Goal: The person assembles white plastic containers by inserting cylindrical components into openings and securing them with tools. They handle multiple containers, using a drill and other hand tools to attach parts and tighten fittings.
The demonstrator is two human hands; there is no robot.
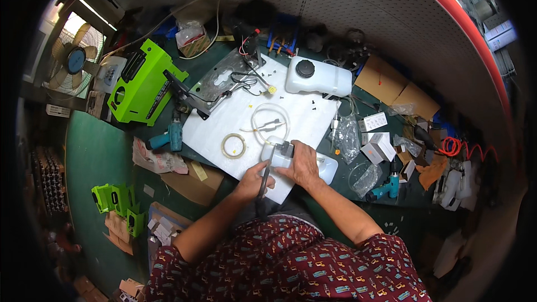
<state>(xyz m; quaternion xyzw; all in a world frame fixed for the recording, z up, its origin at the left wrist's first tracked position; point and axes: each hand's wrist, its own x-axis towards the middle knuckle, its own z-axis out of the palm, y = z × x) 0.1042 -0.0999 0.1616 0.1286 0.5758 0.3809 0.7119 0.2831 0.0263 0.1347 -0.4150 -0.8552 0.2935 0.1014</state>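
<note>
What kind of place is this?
It looks like a workshop, probably where machines are put together or fixed. You can see a teal power tool, a bright green plastic cover and a white tank with a black cap.

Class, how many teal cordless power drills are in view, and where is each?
2. One teal drill lies left of the flat white sheet; the other teal drill lies at right, nearer the wearer than the white cardboard boxes. Clutter may hide more.
</note>
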